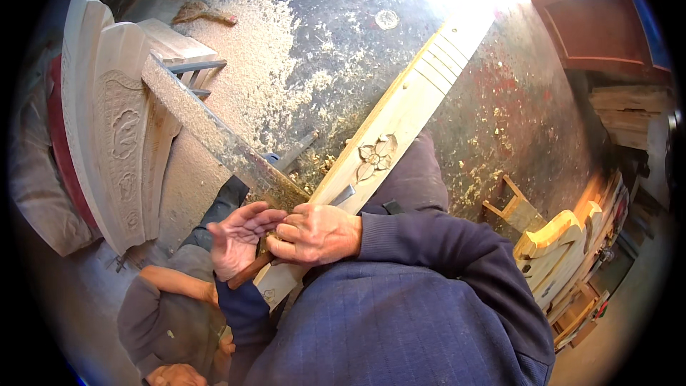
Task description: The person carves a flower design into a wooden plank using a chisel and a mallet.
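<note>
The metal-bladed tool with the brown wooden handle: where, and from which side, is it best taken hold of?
Probably by the brown wooden handle, from the lower left: its end juts out there past the right hand, while the grey metal blade points to the upper right over the pale carved wooden plank.

The camera sits on my head, up above my fingers (291, 234), and looks down at them from close by. It sees very wide: my chest (371, 322) below my fingers, the floor (343, 50) past them, dark corners all around.
</note>
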Available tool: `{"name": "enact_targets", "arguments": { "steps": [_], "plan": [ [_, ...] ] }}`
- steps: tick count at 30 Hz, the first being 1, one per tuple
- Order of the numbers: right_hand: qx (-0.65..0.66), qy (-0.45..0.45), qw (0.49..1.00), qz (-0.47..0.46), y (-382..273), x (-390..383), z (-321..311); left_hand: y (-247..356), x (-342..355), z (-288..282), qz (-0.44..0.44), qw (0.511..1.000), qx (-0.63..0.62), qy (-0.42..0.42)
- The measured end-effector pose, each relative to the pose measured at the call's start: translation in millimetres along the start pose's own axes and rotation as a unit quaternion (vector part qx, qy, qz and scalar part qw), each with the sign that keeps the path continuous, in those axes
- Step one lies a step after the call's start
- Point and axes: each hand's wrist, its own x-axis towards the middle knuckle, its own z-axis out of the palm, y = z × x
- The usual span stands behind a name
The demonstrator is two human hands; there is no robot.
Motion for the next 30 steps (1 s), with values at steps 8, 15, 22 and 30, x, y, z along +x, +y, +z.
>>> {"name": "enact_targets", "arguments": {
  "steps": [8,15,22,30],
  "plan": [
    [-0.006,0.056,0.998,0.018,15.9,8.3,10.8,12.3,-7.5,-9.6,0.062,0.991,-0.112,-0.041],
    [-0.035,0.013,0.999,-0.001,27.1,3.0,10.8,14.8,-11.8,-8.2,0.031,0.998,-0.025,-0.05],
    [-0.027,-0.016,0.999,0.017,25.9,-6.1,19.3,11.4,-10.4,3.4,0.009,0.999,0.009,-0.043],
    [0.0,-0.022,0.999,0.022,25.1,-6.9,20.1,9.8,-12.7,3.4,0.0,1.0,0.012,-0.029]
  ]
}}
